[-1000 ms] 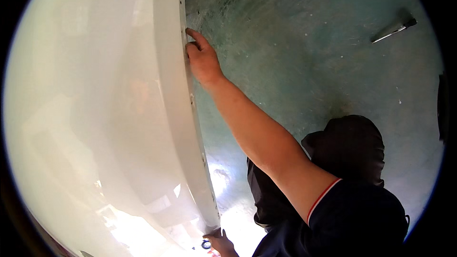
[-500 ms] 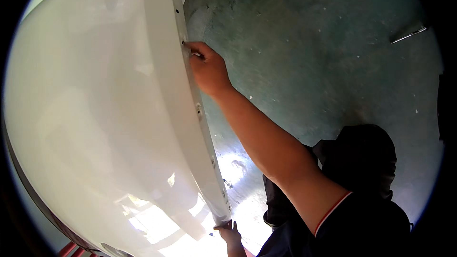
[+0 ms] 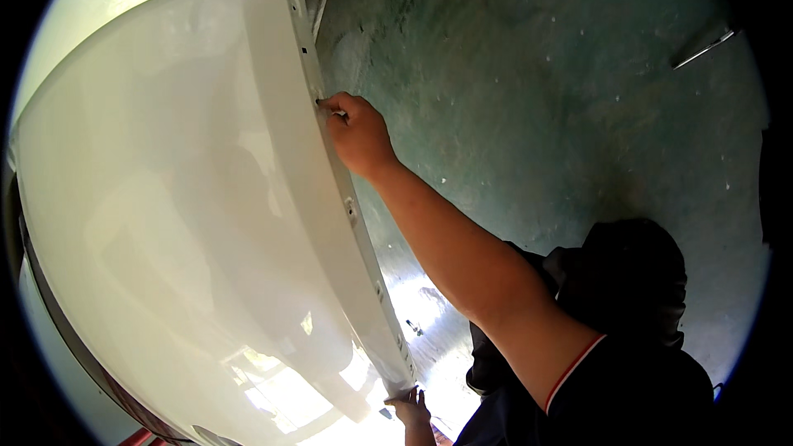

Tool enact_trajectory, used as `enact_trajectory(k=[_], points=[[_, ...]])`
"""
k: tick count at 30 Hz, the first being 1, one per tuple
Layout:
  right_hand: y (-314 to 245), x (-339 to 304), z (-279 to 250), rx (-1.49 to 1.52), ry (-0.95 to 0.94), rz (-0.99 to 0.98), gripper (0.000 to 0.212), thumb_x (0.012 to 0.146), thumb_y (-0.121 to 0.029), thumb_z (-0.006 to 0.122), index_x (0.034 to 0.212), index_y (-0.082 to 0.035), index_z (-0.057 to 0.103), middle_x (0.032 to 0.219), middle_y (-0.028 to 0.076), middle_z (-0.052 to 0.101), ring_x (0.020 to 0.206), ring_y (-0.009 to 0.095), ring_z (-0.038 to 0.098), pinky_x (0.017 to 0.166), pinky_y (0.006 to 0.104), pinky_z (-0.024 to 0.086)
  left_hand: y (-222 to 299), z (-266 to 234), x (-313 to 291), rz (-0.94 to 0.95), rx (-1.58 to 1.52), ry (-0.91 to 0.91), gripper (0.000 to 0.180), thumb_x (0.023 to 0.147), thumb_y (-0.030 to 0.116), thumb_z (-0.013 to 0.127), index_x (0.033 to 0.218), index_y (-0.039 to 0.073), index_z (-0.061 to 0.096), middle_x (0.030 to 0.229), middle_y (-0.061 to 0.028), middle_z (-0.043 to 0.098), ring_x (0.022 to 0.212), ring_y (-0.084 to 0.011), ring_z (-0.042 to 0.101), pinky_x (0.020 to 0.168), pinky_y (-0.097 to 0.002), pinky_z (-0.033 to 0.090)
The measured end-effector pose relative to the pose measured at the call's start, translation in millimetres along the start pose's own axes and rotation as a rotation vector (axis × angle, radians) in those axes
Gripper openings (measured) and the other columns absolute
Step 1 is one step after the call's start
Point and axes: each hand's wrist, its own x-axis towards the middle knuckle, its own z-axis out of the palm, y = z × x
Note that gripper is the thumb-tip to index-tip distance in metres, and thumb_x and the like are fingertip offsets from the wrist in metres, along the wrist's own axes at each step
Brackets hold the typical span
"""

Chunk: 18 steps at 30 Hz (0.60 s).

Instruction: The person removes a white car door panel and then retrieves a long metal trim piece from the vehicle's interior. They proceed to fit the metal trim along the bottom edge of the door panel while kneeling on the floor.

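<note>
A large glossy white car body panel (image 3: 182, 140) takes up the left half of the view. Its narrow folded edge, with several small holes, runs from the top down to a lower corner. My right hand (image 3: 359, 132) is closed in a pinch at the upper part of that edge, beside a small dark spot. Whatever is between its thumb and forefinger is too small to make out. At the bottom, my left hand (image 3: 410, 413) grips the panel's lower corner, its thumb at the face and its fingers along the edge.
A greenish-grey floor (image 3: 529, 99) lies to the right, with a thin metal rod or tool (image 3: 704, 49) on it at the far right. Near the lower corner, a small dark object (image 3: 414, 328) lies on the brightly lit floor. Red bars (image 3: 136, 438) show at the lower left.
The panel sits lower in the view, and more of its upper end shows. My right hand stays pinched at the same part of the edge; my left stays at the lower corner.
</note>
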Motion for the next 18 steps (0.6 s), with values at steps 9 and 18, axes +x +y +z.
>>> enact_trajectory(k=[9,18], points=[[-4,2,4,-0.012,0.055,-0.021,0.025,0.09,-0.013,0.058,0.113,-0.01,0.066,0.108,0.017,0.062,0.094,0.032,0.063,0.085,0.0405,0.051,1,1,3,-0.011,0.031,0.057,0.087,0.101,0.07,0.016,0.152,0.001,0.031,0.138,-0.0207,0.051,0.122,-0.0334,0.057,0.103,-0.0485,0.05],[6,4,5,0.126,0.026,0.05,0.03,0.088,-0.009,0.057,0.116,-0.009,0.068,0.11,0.015,0.063,0.095,0.032,0.063,0.088,0.0388,0.051,-1,0,6,-0.001,0.018,0.049,0.086,0.101,0.069,0.016,0.151,0.0,0.031,0.139,-0.0208,0.051,0.121,-0.0338,0.057,0.103,-0.0499,0.051]])
